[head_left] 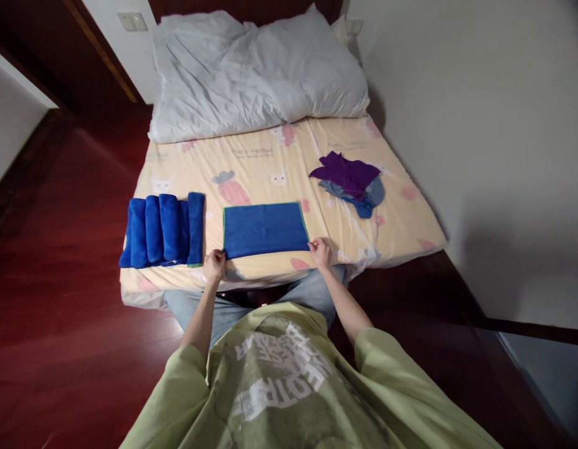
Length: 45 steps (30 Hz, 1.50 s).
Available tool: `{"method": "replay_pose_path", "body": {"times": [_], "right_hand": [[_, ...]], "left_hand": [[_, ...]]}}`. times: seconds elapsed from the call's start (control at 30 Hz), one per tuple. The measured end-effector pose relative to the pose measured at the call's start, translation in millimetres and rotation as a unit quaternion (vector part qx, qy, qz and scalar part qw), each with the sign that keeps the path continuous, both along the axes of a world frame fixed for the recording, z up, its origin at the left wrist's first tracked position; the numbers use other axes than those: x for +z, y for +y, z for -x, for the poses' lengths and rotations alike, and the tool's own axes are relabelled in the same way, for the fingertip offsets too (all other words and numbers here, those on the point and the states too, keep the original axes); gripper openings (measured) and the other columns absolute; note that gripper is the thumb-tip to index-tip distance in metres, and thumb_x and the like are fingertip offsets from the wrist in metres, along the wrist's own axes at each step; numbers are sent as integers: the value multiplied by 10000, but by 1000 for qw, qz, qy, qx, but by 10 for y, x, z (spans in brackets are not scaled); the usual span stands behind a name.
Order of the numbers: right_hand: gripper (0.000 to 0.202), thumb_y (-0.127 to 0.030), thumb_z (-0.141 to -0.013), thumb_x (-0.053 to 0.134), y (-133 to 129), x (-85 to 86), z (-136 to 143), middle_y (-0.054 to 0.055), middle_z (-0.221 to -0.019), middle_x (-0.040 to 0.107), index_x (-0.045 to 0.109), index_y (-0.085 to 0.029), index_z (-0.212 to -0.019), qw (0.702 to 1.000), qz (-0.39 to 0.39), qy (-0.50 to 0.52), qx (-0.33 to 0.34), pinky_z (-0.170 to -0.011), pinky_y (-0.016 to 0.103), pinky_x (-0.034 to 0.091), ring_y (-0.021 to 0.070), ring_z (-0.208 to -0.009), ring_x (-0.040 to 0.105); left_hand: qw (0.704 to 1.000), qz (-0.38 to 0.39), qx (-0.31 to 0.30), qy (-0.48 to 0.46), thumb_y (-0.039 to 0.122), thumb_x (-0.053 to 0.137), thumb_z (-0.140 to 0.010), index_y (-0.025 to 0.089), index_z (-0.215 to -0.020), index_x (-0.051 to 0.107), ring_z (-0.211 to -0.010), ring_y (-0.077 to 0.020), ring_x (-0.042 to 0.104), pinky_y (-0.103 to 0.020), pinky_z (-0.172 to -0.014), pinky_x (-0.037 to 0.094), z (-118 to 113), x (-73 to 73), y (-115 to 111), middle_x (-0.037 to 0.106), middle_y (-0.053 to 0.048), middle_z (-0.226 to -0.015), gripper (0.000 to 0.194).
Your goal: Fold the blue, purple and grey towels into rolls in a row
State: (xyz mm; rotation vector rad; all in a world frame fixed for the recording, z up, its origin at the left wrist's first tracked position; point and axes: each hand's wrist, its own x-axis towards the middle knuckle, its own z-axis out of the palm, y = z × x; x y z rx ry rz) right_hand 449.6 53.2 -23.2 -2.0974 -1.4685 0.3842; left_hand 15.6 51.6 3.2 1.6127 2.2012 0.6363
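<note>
A blue towel [265, 229] with green edging lies flat as a rectangle on the bed in front of me. My left hand [215, 264] pinches its near left corner. At the near right corner, my right hand [320, 252] has its fingers closed on the same towel. Just left of my left hand sits a row of several rolled or folded blue towels [169, 229], packed side by side. Farther off to the right is a loose heap of cloths, with a purple cloth [347, 173] on top and grey and blue ones under it.
The bed [195, 168] has a pale yellow sheet printed with rabbits and carrots. A bulky grey-white quilt or pillow [255, 75] fills its head end. A white wall [480, 125] stands to the right, and dark red floor [68, 299] runs along the left.
</note>
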Motion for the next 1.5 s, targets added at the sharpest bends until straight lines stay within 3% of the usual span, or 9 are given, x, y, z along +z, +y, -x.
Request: {"method": "replay_pose_path", "body": {"times": [0.17, 0.27, 0.57, 0.8, 0.87, 0.93, 1.03, 1.27, 1.5], "right_hand": [[350, -104, -911, 503, -47, 46, -14, 108, -1170, 729, 754, -196, -1138, 976, -50, -98, 190, -990, 384, 424, 244, -1131, 603], [412, -59, -889, 483, -56, 56, -38, 97, -1192, 737, 765, -196, -1155, 964, -27, -111, 239, -995, 399, 435, 238, -1130, 613], [408, -239, -892, 586, -178, 79, -47, 98, -1346, 680, 716, -184, -1275, 958, -19, -126, 258, -1079, 418, 419, 259, -1242, 581], [396, -138, -908, 517, -140, -17, 53, 105, -1303, 702, 729, -179, -1241, 963, -14, -154, 223, -1029, 406, 410, 254, -1196, 587], [400, -119, -907, 512, -132, -25, 79, 110, -1287, 708, 732, -176, -1236, 964, -13, -159, 212, -1016, 402, 406, 257, -1178, 586], [401, -111, -915, 499, -129, -13, 94, 110, -1274, 713, 736, -178, -1232, 966, -9, -162, 203, -1009, 397, 401, 257, -1167, 585], [398, -116, -935, 482, -127, 27, 99, 107, -1271, 717, 737, -184, -1233, 965, 3, -165, 202, -1003, 382, 399, 248, -1153, 585], [403, -95, -929, 490, -110, 76, 112, 103, -1270, 720, 744, -194, -1226, 968, 15, -159, 195, -991, 399, 412, 254, -1156, 589], [400, -92, -911, 506, -119, 7, 88, 91, -1234, 732, 755, -214, -1199, 970, -13, -147, 192, -983, 395, 435, 244, -1123, 592]], "left_hand": [[999, -24, -31, 12, 268, 537, -923, 204, -1088, 667, -999, -272, 626, -345, -881, 482, -13, -28, -14, 691, -95, -921, 220], [999, -25, -46, 12, 231, 498, -932, 202, -1091, 677, -972, -261, 632, -339, -867, 487, 4, -38, -22, 676, -106, -955, 241], [997, -42, -56, 16, 236, 480, -944, 196, -1055, 701, -939, -251, 629, -328, -856, 492, 61, -113, -65, 654, -107, -928, 250], [994, -66, -62, 65, 242, 491, -942, 195, -1041, 723, -1052, -302, 603, -396, -920, 494, 48, -123, -79, 674, -145, -1014, 257], [987, -91, -101, 85, 227, 503, -932, 189, -1071, 725, -1182, -324, 567, -435, -971, 484, 59, -121, -103, 658, -172, -1213, 266], [973, -108, -186, 89, 184, 495, -914, 178, -1134, 714, -1295, -318, 526, -452, -1046, 460, 74, -135, -135, 615, -166, -1366, 310], [951, -106, -280, 79, 167, 480, -902, 152, -1243, 680, -1353, -286, 523, -444, -1135, 417, 77, -180, -182, 621, -157, -1403, 396], [964, -80, -219, 124, 220, 508, -890, 137, -1402, 603, -1507, -338, 361, -558, -1248, 237, 14, -147, -197, 468, -168, -1570, 528], [952, -68, -271, 126, 150, 463, -881, 102, -1443, 577, -1548, -344, 275, -591, -1273, 169, 47, -12, -138, 427, -182, -1595, 575]]}}
